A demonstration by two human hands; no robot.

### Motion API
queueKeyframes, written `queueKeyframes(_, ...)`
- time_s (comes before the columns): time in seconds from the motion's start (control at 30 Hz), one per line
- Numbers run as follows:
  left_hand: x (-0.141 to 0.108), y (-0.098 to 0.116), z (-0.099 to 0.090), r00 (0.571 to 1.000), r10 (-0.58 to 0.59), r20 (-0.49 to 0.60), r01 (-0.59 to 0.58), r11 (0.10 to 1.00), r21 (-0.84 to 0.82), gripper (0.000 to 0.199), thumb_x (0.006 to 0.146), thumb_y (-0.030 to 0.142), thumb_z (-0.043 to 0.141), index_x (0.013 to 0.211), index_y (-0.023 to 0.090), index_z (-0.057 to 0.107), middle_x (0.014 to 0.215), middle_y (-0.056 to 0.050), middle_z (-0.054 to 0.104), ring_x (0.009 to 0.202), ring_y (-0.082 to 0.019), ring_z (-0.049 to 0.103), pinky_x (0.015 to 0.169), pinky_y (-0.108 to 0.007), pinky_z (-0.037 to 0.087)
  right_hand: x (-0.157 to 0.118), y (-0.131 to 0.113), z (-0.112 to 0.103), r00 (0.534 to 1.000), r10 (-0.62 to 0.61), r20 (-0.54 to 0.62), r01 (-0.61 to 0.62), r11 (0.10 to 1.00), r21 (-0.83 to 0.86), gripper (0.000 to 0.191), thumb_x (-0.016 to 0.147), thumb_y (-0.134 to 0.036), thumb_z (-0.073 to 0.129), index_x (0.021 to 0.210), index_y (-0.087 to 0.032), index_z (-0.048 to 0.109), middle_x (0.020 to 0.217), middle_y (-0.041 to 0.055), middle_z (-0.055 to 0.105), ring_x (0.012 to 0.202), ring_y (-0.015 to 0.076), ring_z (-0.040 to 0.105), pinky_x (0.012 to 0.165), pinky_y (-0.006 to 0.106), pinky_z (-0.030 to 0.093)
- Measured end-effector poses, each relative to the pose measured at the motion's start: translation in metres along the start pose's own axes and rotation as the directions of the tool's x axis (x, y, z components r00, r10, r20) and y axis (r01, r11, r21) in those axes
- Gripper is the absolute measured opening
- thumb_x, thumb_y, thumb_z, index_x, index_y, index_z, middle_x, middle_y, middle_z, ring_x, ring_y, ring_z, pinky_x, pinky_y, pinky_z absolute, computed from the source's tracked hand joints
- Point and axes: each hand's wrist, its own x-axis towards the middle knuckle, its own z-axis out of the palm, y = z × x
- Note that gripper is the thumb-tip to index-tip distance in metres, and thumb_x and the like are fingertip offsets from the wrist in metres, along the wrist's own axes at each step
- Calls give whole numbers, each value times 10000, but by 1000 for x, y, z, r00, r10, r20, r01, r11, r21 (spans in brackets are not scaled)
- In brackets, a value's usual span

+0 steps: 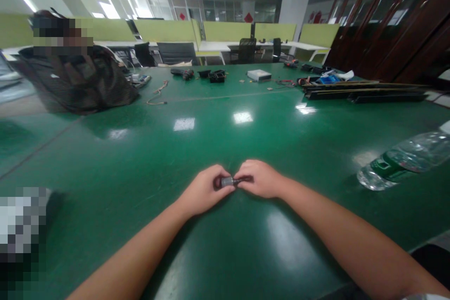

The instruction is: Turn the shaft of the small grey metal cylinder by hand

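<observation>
In the middle of the head view both my hands meet over the green table (211, 140). Between them is a small object with a silver cylindrical middle (227, 181) and dark ends; its exact kind is too small to make out. My left hand (207, 187) is closed, thumb and fingers around the cylinder and its dark rounded end. My right hand (258, 179) pinches the thin dark stem (242, 179) on the other side. Fingers hide part of the object.
A clear plastic bottle (404, 159) with a green label lies at the right. A large dark bag (87, 79) stands at the left. Farther back are a white box (259, 75), dark tools (182, 73) and long black strips (362, 91). A blurred-out object (21, 220) sits near left.
</observation>
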Motion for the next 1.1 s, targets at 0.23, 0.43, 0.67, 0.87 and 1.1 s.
queueKeyframes(0.23, 0, -1, 0, 1000, 8, 4, -8, 1000, -9, 224, 857, 396, 635, 944, 190, 641, 792, -10, 606, 696, -162, 559, 636, -260, 428, -1, -3, -6, 1000, -5, 4, 5, 1000, 11, 166, 834, -178, 656, 990, -190, 714, 900, 44, 694, 859, 170, 591, 792, 291, 447)
queueKeyframes(0.43, 0, -1, 0, 1000, 1, 20, -1, 1000, -9, 228, 861, 401, 636, 947, 189, 637, 795, -10, 601, 699, -162, 554, 637, -263, 418, -2, -2, -8, 1000, -4, 5, 4, 1000, 7, 166, 824, -168, 658, 979, -185, 714, 890, 42, 692, 851, 170, 589, 790, 288, 447)
queueKeyframes(0.67, 0, -1, -1, 1000, -7, 29, 8, 1000, -20, 240, 861, 406, 641, 959, 187, 636, 797, -9, 595, 701, -163, 556, 640, -265, 419, -3, 0, -7, 1000, -1, 3, 1, 1000, 12, 165, 819, -173, 660, 974, -180, 717, 893, 44, 696, 857, 176, 594, 800, 289, 449)
queueKeyframes(0.87, 0, -1, -1, 999, -10, 33, 10, 1000, -11, 240, 860, 404, 643, 968, 189, 641, 807, -10, 596, 710, -164, 557, 643, -265, 418, -4, 1, -7, 1000, -16, -5, 16, 1000, 12, 165, 814, -166, 658, 969, -178, 716, 883, 45, 695, 849, 175, 596, 795, 290, 452)
queueKeyframes(1.1, -1, -1, -1, 1000, -15, 26, 16, 1000, -21, 233, 858, 398, 648, 960, 188, 642, 796, -5, 594, 699, -161, 555, 636, -263, 417, -5, 0, -9, 1000, 6, -8, -6, 1000, 14, 158, 805, -165, 662, 952, -177, 716, 864, 38, 695, 831, 169, 596, 781, 285, 454)
